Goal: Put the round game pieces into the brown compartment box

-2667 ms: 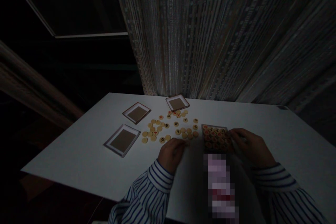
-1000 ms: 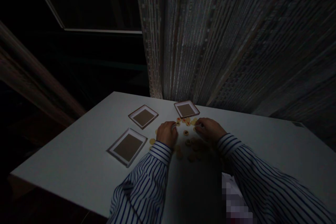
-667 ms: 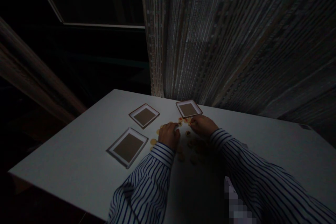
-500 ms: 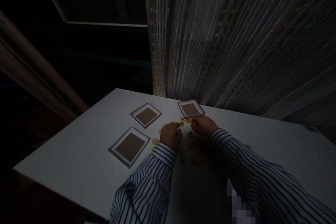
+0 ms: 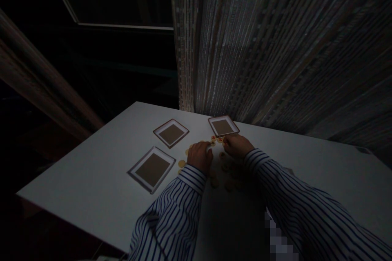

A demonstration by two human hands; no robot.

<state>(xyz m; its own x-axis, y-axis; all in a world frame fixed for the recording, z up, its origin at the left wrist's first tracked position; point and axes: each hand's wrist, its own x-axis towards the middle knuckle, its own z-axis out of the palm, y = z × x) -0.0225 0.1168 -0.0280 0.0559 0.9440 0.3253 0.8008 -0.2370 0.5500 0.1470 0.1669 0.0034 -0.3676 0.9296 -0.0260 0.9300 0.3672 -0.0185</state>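
Note:
Round yellowish Chinese chess pieces (image 5: 219, 140), some with red or dark marks, lie scattered on the white table (image 5: 82, 163). My left hand (image 5: 199, 157) rests low among them, fingers curled, its fingertips at a dark-marked chess piece (image 5: 212, 143). Beside the front edge of the far tray, my right hand (image 5: 238, 146) is closed, with its fingertips on a chess piece partly hidden by them. Plain yellow pieces (image 5: 181, 163) show left of my left hand. Several more pieces (image 5: 229, 186) lie in shadow between and below my hands.
Three shallow square trays with brown bottoms stand around the pieces: a near-left tray (image 5: 132, 172), a middle-left tray (image 5: 157, 132) and a far tray (image 5: 211, 121). A striped curtain (image 5: 214, 49) hangs behind the table's far edge. The room is dim.
The view has shifted very slightly. Both hands stay nearly in the same places among the chess pieces, and the trays have not moved.

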